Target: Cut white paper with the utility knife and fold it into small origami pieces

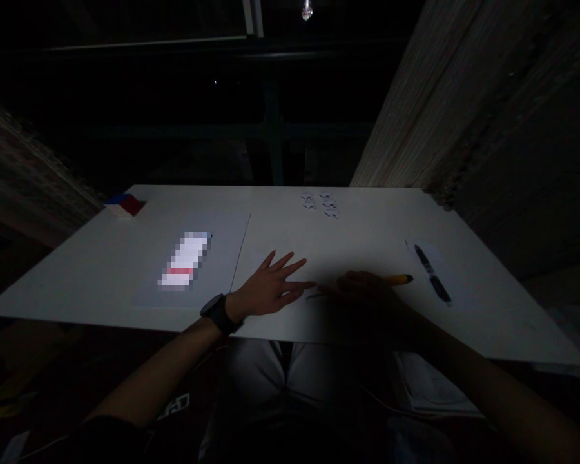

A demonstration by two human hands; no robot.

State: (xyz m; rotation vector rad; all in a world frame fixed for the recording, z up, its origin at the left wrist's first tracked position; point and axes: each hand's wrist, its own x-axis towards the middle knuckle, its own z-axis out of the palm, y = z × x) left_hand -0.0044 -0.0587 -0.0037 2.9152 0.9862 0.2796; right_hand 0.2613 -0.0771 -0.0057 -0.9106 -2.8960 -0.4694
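The scene is very dark. My left hand lies flat on the white table with its fingers spread, a black watch on the wrist. Just to its right, my right hand rests in shadow, fingers closed round a yellow tool, a cutter or pen whose tip points left toward my left fingers. What lies under the tip is too dim to make out.
A black pen lies on a paper slip at the right. Several small cut paper pieces sit at the far middle. A blurred card rests on a sheet to the left. A red and blue block sits at the far left corner.
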